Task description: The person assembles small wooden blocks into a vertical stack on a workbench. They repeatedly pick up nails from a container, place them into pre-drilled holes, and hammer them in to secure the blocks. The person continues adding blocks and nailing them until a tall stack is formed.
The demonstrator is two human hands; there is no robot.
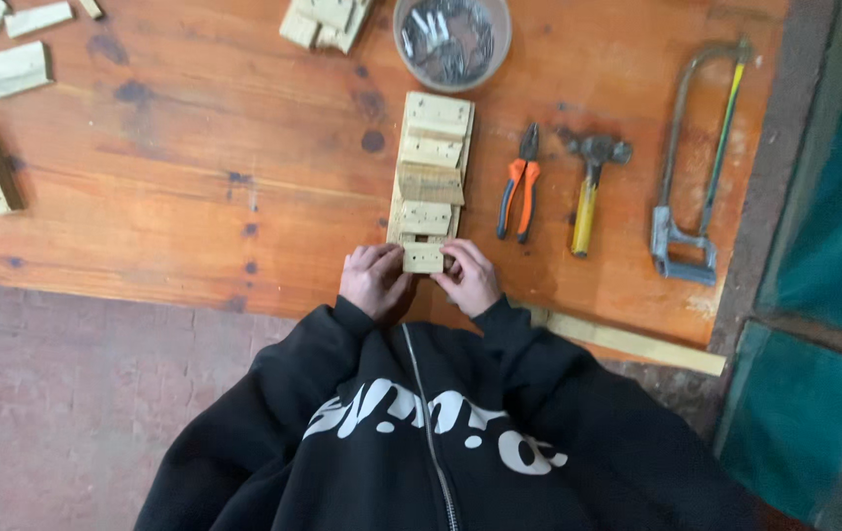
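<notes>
hands are working at the near edge of the table (195, 197). left hand (374, 279) and right hand (468, 277) are both pinching a small wood block (423, 258) between them, fingers curled closed on its two sides, left from the left side and right from the right side. block is sitting at the near end of a long wood board (433, 167), which is lying flat on the table and running away from the person. several similar small blocks are lying crosswise along that board like rungs. just right of the board, orange-handled pliers (519, 185) are lying flat, then a hammer (590, 187) with a yellow handle, then a hacksaw (698, 157) near the right edge. a clear round tub of nails (451, 39) is standing at the far end of the board. a pile of wood offcuts (328, 20) is lying left of the tub, and more loose wood pieces (10, 69) are lying well apart at the far left. a thin wood strip (637, 344) is hanging over the near right edge of the table. black hoodie sleeves are covering both wrists.
</notes>
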